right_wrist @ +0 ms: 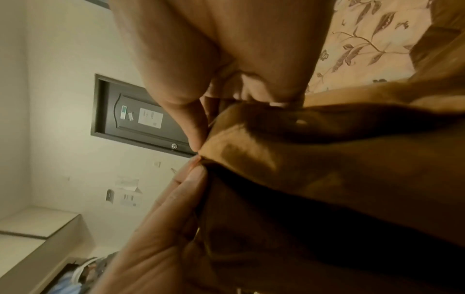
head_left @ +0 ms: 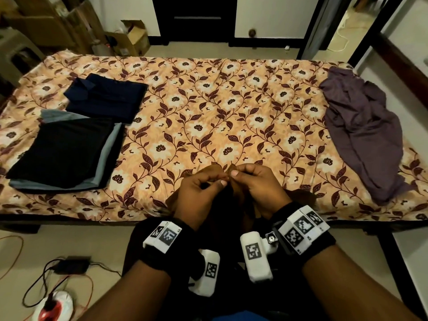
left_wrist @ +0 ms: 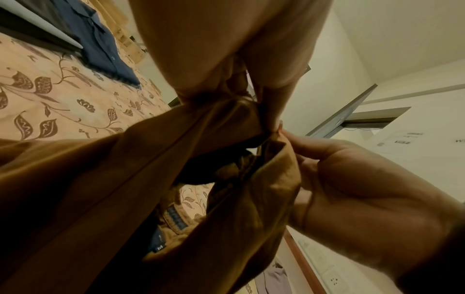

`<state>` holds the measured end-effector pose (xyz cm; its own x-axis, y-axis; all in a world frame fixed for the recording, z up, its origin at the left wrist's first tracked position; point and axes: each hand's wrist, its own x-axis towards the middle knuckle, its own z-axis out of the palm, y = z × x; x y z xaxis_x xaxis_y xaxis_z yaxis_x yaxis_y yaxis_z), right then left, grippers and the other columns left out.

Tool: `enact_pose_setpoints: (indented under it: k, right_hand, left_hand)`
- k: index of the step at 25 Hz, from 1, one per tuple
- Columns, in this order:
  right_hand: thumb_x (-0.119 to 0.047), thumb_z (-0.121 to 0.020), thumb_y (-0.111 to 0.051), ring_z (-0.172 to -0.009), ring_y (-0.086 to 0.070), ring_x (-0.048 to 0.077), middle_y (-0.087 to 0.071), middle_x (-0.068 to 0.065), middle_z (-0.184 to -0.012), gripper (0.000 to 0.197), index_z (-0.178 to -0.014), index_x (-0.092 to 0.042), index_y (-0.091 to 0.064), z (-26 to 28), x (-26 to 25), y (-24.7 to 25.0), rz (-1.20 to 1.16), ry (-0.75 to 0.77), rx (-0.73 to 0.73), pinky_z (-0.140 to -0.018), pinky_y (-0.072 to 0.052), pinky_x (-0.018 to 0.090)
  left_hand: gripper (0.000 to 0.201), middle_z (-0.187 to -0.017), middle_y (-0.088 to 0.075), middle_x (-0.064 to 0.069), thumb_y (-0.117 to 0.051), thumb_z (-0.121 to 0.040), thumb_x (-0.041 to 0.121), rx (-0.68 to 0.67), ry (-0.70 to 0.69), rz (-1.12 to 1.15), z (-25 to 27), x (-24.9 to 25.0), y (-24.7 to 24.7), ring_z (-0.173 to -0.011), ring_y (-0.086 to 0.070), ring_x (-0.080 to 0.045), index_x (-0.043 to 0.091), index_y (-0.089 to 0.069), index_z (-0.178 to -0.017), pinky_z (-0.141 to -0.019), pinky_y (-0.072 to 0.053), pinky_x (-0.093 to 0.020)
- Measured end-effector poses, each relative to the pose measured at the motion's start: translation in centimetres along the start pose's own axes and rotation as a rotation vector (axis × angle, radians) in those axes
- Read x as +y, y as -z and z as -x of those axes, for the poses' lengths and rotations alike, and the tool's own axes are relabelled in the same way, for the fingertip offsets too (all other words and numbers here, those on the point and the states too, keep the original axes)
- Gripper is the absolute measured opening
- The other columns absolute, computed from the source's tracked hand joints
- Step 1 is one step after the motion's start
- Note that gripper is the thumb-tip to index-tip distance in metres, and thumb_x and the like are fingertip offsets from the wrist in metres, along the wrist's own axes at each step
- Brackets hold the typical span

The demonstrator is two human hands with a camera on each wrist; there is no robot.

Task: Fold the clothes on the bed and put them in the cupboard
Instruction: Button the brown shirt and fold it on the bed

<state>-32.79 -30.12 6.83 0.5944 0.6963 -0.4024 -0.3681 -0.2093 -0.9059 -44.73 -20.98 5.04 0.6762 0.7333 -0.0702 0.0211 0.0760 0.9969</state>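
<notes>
Both hands, left hand (head_left: 199,191) and right hand (head_left: 259,188), pinch one bunched, rust-brown shirt (left_wrist: 100,189) edge together.

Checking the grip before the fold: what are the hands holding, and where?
Both the left hand and right hand pinch the brown garment at its top edge.

the middle of the floral bedsheet (head_left: 208,107) lies bare, a wide open stretch for a hand to pass. on its left sit a folded navy shirt (head_left: 106,97) and a folded black and grey stack (head_left: 64,154), touching each other. a crumpled purple garment (head_left: 361,133) covers the right end.
</notes>
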Motion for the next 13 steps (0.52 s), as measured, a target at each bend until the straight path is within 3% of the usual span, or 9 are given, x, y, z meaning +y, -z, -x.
enact_pose_setpoints:
  k: [2, 5, 8, 11, 13]
  right_hand:
    - [0.001, -0.09, -0.056, -0.08, -0.068, 0.019, -0.072, 0.011, -0.086, 0.015, -0.094, -0.003, -0.071, 0.2, 0.3, 0.1, 0.069, 0.127, -0.034, -0.074, -0.055, 0.029]
    - [0.005, -0.088, -0.059, -0.074, -0.067, 0.008, -0.072, -0.004, -0.076, 0.022, -0.09, -0.013, -0.073, 0.2, 0.5, 0.6, 0.21, 0.248, -0.072, -0.067, -0.052, 0.022]
    - [0.002, -0.086, -0.064, -0.072, -0.066, 0.002, -0.07, -0.015, -0.073, 0.021, -0.091, -0.015, -0.074, 0.5, 0.2, 1.0, 0.316, 0.291, -0.091, -0.065, -0.051, 0.018]
    - [-0.009, -0.083, -0.07, -0.079, -0.066, 0.004, -0.071, -0.011, -0.08, 0.015, -0.094, -0.017, -0.076, 0.5, 0.0, 1.4, 0.447, 0.364, -0.091, -0.071, -0.053, 0.019]
    - [-0.014, -0.082, -0.073, -0.081, -0.063, 0.005, -0.07, -0.006, -0.088, 0.016, -0.098, -0.016, -0.076, 0.0, 0.0, 1.6, 0.616, 0.444, -0.095, -0.073, -0.052, 0.019]
  left_hand:
    - [0.032, -0.092, -0.076, -0.006, -0.066, -0.084, -0.006, 0.026, 0.006, 0.066, -0.4, -0.8, 0.1, -0.095, -0.071, -0.025, 0.023, -0.08, -0.084, -0.088, -0.055, -0.037]
    - [0.029, -0.09, -0.076, -0.005, -0.067, -0.083, -0.009, 0.007, -0.005, 0.1, -0.4, -1.0, -0.2, -0.092, -0.072, -0.02, 0.018, -0.079, -0.086, -0.081, -0.055, -0.026]
    - [0.029, -0.081, -0.074, -0.003, -0.07, -0.08, -0.008, -0.054, 0.001, 0.06, -0.7, -0.9, 0.1, -0.083, -0.07, -0.018, 0.012, -0.073, -0.102, -0.077, -0.053, -0.025]
    - [0.046, -0.078, -0.069, -0.005, -0.073, -0.079, -0.003, -0.147, 0.045, 0.019, -1.9, -1.0, 0.8, -0.086, -0.069, -0.018, 0.014, -0.066, -0.121, -0.085, -0.053, -0.029]
    - [0.04, -0.092, -0.072, -0.008, -0.075, -0.079, 0.002, -0.245, 0.038, -0.035, -2.9, -1.2, 1.3, -0.102, -0.068, -0.021, 0.01, -0.068, -0.117, -0.098, -0.049, -0.039]
